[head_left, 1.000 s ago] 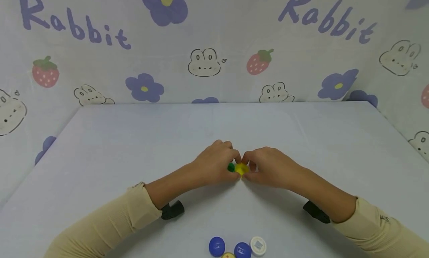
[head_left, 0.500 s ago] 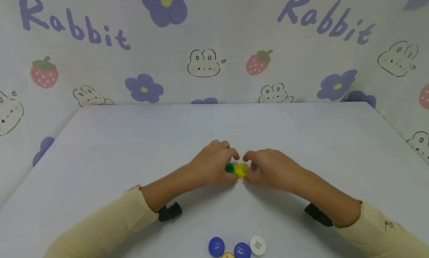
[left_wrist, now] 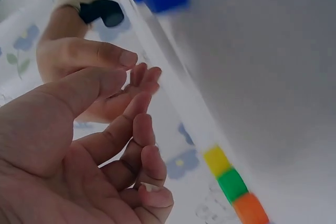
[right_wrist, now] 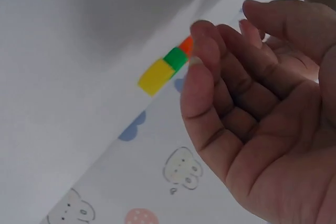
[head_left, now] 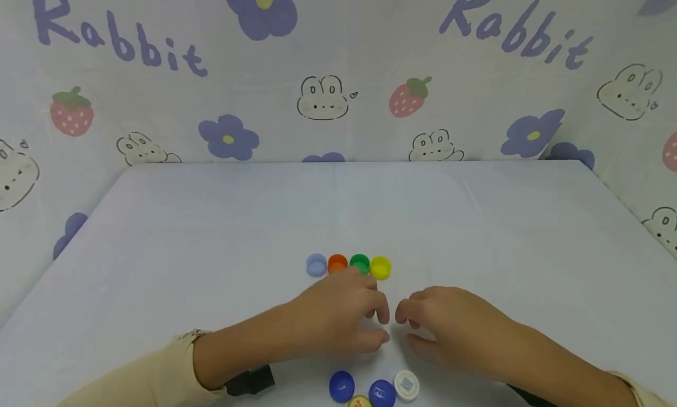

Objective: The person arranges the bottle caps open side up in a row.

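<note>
Four bottle caps would be miscounted by eye, so by colour: a lilac cap [head_left: 317, 265], an orange cap [head_left: 337, 262], a green cap [head_left: 360, 262] and a yellow cap [head_left: 381, 268] form a side-by-side row, hollow side up. My left hand [head_left: 341, 319] hovers on the near side of the row, overlapping the orange and green caps in the head view. Its fingers are loosely bent around nothing. To its right, my right hand [head_left: 460, 330] is likewise relaxed and holds nothing. The right wrist view shows the yellow cap [right_wrist: 156, 77] beyond its fingertips.
Close to the near edge lie two blue caps [head_left: 342, 387] [head_left: 382, 393], a white cap [head_left: 406, 386] with a square mark, and a pale yellow cap [head_left: 360, 402] cut off by the frame. A patterned curtain [head_left: 370, 54] rises behind the white table [head_left: 264, 213].
Both hands have let go of the yellow cap and drawn back toward the near edge. The row of caps, largely covered before, now shows.
</note>
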### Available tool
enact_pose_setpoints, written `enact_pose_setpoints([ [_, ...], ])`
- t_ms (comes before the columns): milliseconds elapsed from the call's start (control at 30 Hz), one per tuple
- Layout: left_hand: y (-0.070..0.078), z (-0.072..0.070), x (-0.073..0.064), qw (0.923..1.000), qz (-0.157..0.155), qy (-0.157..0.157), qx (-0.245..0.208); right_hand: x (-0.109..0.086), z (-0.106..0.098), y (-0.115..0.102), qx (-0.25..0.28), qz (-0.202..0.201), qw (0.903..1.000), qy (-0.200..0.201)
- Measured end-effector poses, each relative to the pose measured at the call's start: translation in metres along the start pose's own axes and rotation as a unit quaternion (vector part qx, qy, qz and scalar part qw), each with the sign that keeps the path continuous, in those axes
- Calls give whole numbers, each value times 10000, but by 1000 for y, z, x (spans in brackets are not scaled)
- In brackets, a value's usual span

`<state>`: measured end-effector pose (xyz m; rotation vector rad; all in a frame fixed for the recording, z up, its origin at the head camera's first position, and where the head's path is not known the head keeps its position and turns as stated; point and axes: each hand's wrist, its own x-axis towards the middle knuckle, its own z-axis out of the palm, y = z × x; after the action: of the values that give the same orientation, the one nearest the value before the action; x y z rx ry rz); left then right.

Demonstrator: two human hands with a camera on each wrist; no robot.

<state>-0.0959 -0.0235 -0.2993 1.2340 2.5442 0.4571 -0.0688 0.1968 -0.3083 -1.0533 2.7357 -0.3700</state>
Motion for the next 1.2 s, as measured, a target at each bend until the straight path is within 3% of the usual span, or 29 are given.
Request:
enact_pose_setpoints([
  [67, 6, 4, -3, 9998, 105, -180, -62, -7, 3, -2, 5, -189, 9998, -110],
  [267, 15, 17, -5, 9988, 374, -269, 136, -20, 9, -8, 424, -119, 9972, -600],
  [567, 17, 23, 2, 9977, 294, -582, -197, -23, 24, -8, -181, -654, 9975, -202],
  [867, 17, 28, 5, 9965, 484, -599, -335, -21, 26, -10, -102, -773, 9968, -174],
  [1033, 17, 30, 5, 9958, 451, -648, -455, -21, 30, -12, -256, -1059, 9940, 57],
  [1200, 16, 30, 5, 9948, 401, -735, -582, -19, 31, -13, -162, -988, 9950, -19],
])
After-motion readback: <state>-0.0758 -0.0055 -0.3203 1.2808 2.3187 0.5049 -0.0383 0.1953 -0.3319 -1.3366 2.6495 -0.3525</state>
